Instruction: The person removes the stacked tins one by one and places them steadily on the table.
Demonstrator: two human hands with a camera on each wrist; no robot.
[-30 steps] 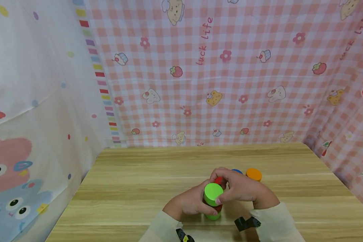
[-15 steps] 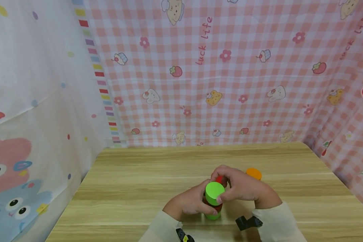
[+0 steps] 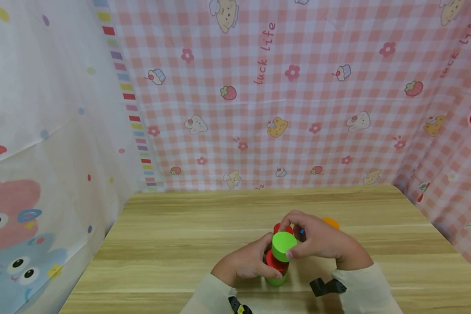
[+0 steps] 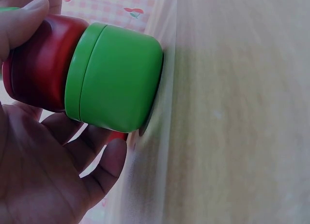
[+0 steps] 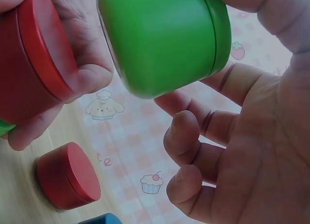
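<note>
My right hand (image 3: 319, 239) holds a small round green tin (image 3: 284, 246) between thumb and fingers, tilted and raised toward the right. Below it, a red tin (image 3: 276, 261) sits on a second green tin (image 4: 116, 79) that stands on the table. My left hand (image 3: 248, 262) grips the red tin from the left, thumb at the front and fingers behind. In the right wrist view a gap shows between the raised green tin (image 5: 160, 45) and the red lid (image 5: 51, 47).
Behind the hands, another red tin (image 5: 68, 178) stands on the wooden table (image 3: 180, 235). Near it is a blue tin (image 5: 101, 219), mostly hidden by my right hand, and an orange tin (image 3: 331, 223) farther right. A checked curtain (image 3: 235, 109) hangs along the far edge.
My right hand has lifted the green tin off the red one, up and to the right, uncovering the red lid. My left hand has stayed in place.
</note>
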